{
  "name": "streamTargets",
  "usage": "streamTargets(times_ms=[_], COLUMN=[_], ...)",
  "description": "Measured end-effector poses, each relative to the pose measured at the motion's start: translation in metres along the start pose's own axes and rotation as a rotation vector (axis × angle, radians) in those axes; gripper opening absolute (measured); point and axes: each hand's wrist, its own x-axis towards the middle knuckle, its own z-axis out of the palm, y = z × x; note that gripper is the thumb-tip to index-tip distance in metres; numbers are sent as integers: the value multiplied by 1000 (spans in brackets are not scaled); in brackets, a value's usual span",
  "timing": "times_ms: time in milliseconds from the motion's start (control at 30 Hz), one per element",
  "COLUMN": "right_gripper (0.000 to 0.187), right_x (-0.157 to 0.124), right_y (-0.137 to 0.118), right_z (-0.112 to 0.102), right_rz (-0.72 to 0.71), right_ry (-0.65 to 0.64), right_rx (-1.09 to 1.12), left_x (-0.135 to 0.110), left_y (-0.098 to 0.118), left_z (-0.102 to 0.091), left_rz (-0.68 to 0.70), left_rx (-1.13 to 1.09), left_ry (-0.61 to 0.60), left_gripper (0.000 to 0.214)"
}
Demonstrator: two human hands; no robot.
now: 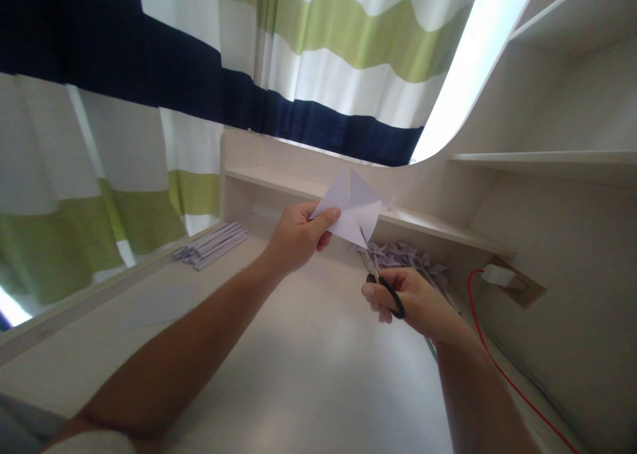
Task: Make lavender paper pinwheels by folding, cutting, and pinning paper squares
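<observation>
My left hand [301, 233] pinches a pale square of paper [359, 210] by its left side, thumb on top, holding it up above the desk. A slit runs inward from the paper's upper corner. Black-handled scissors [382, 285] are in my right hand [415, 301], with fingers through the loops. Their blades point up at the paper's lower edge, with a cut around the tip; how far apart the blades are is hard to tell. Behind the scissors lies a heap of folded paper pieces [405, 256].
A bundle of rolled paper sticks [213, 243] lies at the desk's left. Nearer me is a flat paper sheet [162, 303]. A low shelf [428, 225] crosses the back of the white desk [308, 374]. On the right, a red cable [502, 371] runs from a white plug [497, 275].
</observation>
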Motion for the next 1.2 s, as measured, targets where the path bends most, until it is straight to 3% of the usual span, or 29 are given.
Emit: streamTargets(times_ms=[100,200,267,367,467,533,633,733,800,900,1200], right_gripper=[44,44,43,39,35,28,27,23,23,24,25], right_x=[-6,-9,-6,0,4,3,1,5,10,18,26], right_y=[7,14,17,17,12,9,7,8,10,14,19], right_z=[-23,-44,-50,-42,-25,-16,-7,0,5,12,24], right_rz=[60,88,25,-156,-243,-251,-251,-296,-337,-367,-307], right_ry=[-28,98,292,570,478,364,348,496,608,721,665], right_rx=[-123,-202,-139,98,248,230,178,242,293,368,556], left_x=[6,9,9,6,2,1,2,1,0,-3,-5], left_y=[-1,2,4,3,-1,-4,-10,-14,-15,-16,-18], left_z=[-9,-15,-17,-18,-16,-14,-7,2,8,15,21], left_rz=[16,-3,-46,-142,-226,-247,-257,-284,-320,-357,-247], left_rx=[-7,-2,-2,-9,21,5,-94,-156,-140,-68,-71], left_ry=[35,36,-43,-311,-536,-580,-492,-368,-363,-403,-301], left_gripper=[45,42,38,34,29,24,25,36,43,30,31])
